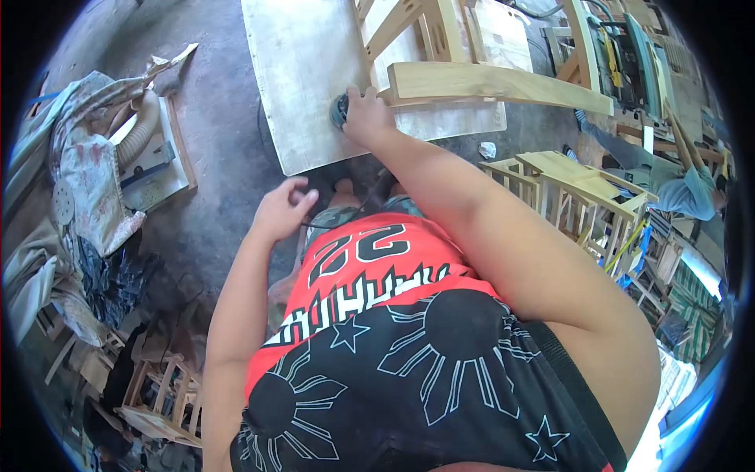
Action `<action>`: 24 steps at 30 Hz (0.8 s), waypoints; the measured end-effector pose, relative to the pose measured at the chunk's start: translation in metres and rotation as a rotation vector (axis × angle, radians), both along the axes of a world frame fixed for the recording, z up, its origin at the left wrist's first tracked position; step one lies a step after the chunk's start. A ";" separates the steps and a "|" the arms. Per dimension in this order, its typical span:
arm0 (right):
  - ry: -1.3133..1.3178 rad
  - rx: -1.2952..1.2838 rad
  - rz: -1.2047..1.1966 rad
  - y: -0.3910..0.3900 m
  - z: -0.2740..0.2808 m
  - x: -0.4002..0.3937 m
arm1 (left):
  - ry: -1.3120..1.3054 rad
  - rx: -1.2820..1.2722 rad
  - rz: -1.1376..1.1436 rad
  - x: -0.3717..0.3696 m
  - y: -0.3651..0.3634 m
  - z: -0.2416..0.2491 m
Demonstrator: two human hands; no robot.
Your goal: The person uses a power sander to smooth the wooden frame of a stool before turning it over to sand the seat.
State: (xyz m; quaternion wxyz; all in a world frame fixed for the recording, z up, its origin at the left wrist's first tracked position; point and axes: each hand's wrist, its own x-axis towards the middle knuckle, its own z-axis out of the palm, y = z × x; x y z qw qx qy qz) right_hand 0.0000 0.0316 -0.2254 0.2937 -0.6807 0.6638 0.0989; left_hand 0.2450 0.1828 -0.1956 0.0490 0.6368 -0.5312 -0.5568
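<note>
1. Head view — from where I stand, the right hand [370, 118] is at the near part of the pale board [299, 79], its fingers bent round a dark round tool [339, 112] and hiding much of it; a one-handed hold seems to suit something so small

2. Beside that hand, over the board, a curved wooden piece [503, 86] runs out past the board's right edge, its squared end close to the knuckles; whether hand and wood touch, I can't tell

3. Wooden frame parts [444, 33] rise from the board beyond the curved piece, probably set there to be within arm's reach

4. The left hand [287, 211] hangs just off the board's near edge, fingers loosely bent, thumb apart, nothing in it — likely free because the tool asks for only one palm

5. Right of the board are stool-like frames [566, 175] and, farther off, another person [684, 197]; left of it, a ribbed hose [145, 126] beside draped cloth [90, 169], apparently parked aside
</note>
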 end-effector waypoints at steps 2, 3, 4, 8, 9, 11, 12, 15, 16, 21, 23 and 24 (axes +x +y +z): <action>0.029 -0.008 -0.029 -0.004 -0.013 0.002 | 0.062 -0.048 0.171 -0.025 -0.017 -0.042; 0.042 -0.011 -0.042 -0.005 -0.021 0.003 | 0.088 -0.127 0.129 -0.041 -0.032 -0.042; 0.005 -0.052 -0.077 -0.004 -0.034 0.003 | 0.114 -0.206 0.088 -0.059 -0.048 -0.042; -0.066 -0.092 -0.092 0.006 -0.061 -0.010 | 0.228 0.055 0.303 -0.125 -0.121 -0.050; -0.128 -0.107 -0.079 0.007 -0.060 -0.014 | 0.253 0.174 0.363 -0.134 -0.137 -0.040; -0.314 -0.167 -0.062 0.010 -0.055 -0.025 | 0.233 0.098 0.337 -0.143 -0.142 -0.089; -0.400 -0.166 -0.059 0.012 -0.048 -0.028 | 0.182 0.028 0.332 -0.146 -0.144 -0.098; -0.685 -0.093 -0.047 0.018 -0.026 -0.045 | -0.008 -0.189 0.286 -0.156 -0.148 -0.127; -0.794 -0.032 -0.040 0.021 -0.019 -0.056 | -0.083 -0.270 0.249 -0.160 -0.147 -0.145; -0.638 0.303 0.097 0.055 0.132 -0.122 | -0.087 -0.562 0.005 -0.146 -0.157 -0.244; -0.848 0.238 0.025 0.054 0.200 -0.173 | -0.172 -0.832 -0.190 -0.135 -0.157 -0.240; -0.914 0.036 -0.025 0.049 0.224 -0.201 | -0.242 -1.016 -0.307 -0.134 -0.154 -0.224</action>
